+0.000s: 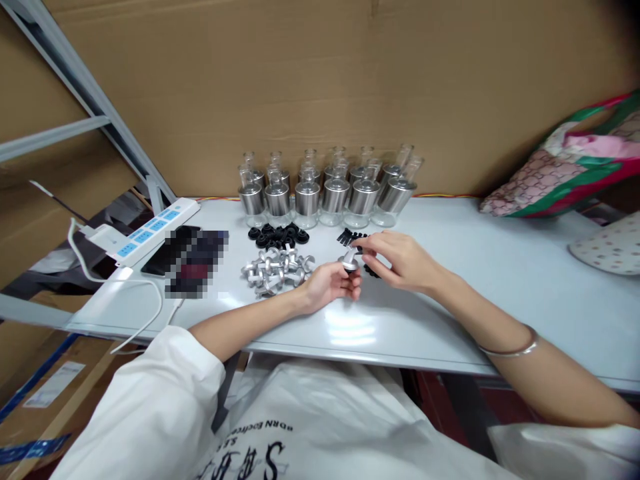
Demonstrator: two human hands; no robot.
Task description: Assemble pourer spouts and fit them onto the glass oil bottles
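My left hand (330,287) is closed round a silver pourer cap (350,259) with a dark underside, its spout pointing up. The thumb and index finger of my right hand (400,260) are at the top of that spout; whether they grip anything small is too fine to tell. Just behind my hands lie small black pieces (345,236), partly covered by my right fingers. Left of my left hand spreads a pile of silver spouted caps (275,270), and behind it a heap of black round parts (280,235).
Two rows of glass bottles with metal sleeves (307,197) stand along the cardboard wall (320,80). At the left of the table (480,267) are a power strip (155,230), cables and a blurred-out phone (197,263). A patterned bag (545,173) sits at the right.
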